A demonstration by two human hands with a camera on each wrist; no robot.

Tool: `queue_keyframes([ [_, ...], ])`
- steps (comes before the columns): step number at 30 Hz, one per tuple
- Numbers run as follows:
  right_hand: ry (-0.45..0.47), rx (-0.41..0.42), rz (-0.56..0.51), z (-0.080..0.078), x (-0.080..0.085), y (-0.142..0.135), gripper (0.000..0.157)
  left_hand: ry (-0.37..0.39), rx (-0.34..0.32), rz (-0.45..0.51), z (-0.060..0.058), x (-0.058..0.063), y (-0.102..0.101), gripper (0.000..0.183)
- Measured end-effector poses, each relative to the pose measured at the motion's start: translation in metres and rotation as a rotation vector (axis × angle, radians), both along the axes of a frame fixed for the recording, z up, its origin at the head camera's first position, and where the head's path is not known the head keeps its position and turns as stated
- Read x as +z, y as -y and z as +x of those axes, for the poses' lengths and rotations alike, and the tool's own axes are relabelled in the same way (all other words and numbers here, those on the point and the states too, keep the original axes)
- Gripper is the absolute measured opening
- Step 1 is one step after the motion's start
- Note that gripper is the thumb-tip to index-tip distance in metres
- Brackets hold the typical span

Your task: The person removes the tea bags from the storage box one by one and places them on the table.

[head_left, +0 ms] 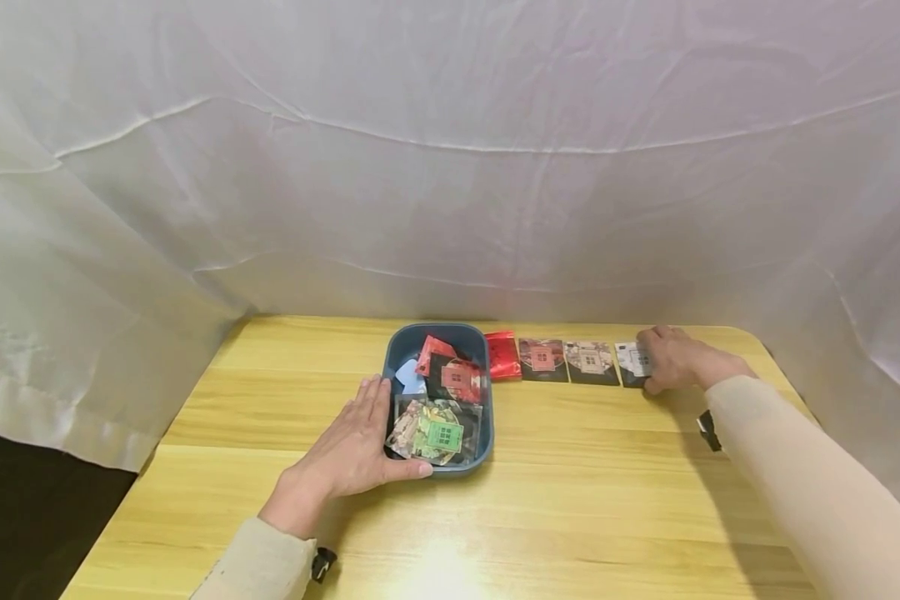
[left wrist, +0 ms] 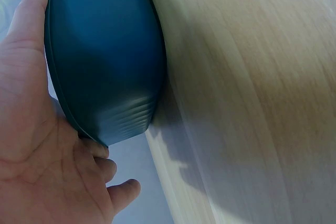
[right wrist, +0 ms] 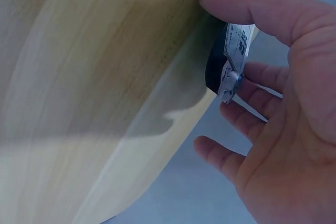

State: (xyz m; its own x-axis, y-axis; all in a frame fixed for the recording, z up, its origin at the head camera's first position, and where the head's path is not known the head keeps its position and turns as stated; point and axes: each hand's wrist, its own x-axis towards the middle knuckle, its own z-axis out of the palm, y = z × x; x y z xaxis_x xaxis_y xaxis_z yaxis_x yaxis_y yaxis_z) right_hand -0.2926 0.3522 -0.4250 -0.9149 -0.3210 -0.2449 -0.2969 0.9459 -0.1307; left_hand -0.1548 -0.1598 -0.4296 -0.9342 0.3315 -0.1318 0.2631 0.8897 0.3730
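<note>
A dark blue plastic box point(head_left: 489, 450) stands on the table, holding several sachets: a green-labelled one point(head_left: 444, 435), red ones point(head_left: 461, 379) and a light blue piece point(head_left: 411, 377). My left hand point(head_left: 351, 446) rests against its left rim with straight fingers, the thumb along the near rim. To the right, my right hand point(head_left: 678, 360) holds a black-and-white sachet point(head_left: 633, 358) by its edges at the end of a row. In the right wrist view, the thumb lies on the near side of this sachet point(right wrist: 236, 45) and the fingers on the far side, partly hidden behind it.
Beside the box lie a shiny red sachet point(head_left: 504, 357), a dark red-labelled sachet point(head_left: 543, 358) and a beige-labelled sachet point(head_left: 592, 361), in line along the back of the wooden table point(head_left: 570, 500). A pale curtain point(head_left: 450, 208) hangs behind the table's back edge.
</note>
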Motion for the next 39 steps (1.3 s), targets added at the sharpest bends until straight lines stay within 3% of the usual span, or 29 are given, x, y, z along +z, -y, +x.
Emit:
queue_keyframes([
  [16,0.050,-0.001,0.013,-0.001,0.000,0.006,0.103,0.004,0.003,-0.007,0.000,0.000,-0.001,0.142],
  [21,0.011,0.009,0.023,0.004,0.006,0.015,0.102,0.003,-0.006,-0.011,-0.001,0.000,-0.004,0.143],
  [25,-0.086,0.039,0.003,0.011,0.015,0.040,0.091,-0.001,-0.005,-0.009,-0.001,0.001,-0.004,0.143],
  [32,-0.306,0.195,-0.059,0.030,0.021,0.103,0.075,0.002,0.000,-0.011,-0.001,0.002,-0.002,0.143],
  [39,-0.383,0.293,-0.129,0.047,0.021,0.166,0.077,0.021,0.010,-0.011,0.000,0.001,0.000,0.144],
])
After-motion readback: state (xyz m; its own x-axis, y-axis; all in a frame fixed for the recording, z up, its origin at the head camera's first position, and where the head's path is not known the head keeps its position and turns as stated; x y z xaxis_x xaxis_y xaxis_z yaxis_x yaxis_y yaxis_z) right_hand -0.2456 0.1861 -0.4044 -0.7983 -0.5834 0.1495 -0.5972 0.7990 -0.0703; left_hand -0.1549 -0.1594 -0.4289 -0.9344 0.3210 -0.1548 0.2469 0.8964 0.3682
